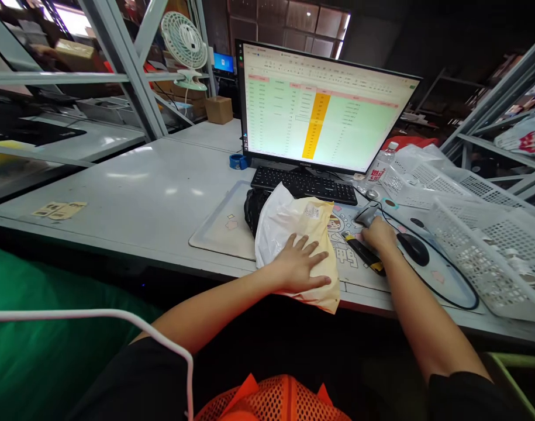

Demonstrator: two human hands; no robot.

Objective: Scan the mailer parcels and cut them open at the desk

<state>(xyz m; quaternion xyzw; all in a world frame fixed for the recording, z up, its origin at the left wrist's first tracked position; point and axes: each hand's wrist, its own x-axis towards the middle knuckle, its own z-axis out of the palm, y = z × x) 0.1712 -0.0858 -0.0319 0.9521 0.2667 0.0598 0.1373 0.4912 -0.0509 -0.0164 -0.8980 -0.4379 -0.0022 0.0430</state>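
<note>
My left hand [300,266] lies flat with spread fingers on a pale yellow and white plastic mailing bag [289,219], which carries a small printed label near its top. The bag's lower edge hangs over the table front. A crumpled black plastic bag [253,209] sticks out behind it. In my right hand [378,234], fingers are wrapped round the handle of a grey barcode scanner [367,213], its head facing left toward the bag. Just beside that hand, a yellow and black utility knife [363,254] rests on the desk mat [223,234].
A monitor [324,111] showing a spreadsheet stands behind a black keyboard [302,184]. To the right are a mouse [413,249], a plastic bottle [379,164] and white perforated baskets [490,263]. A blue tape roll [238,162] sits left of the keyboard. Paper labels [60,210] lie far left.
</note>
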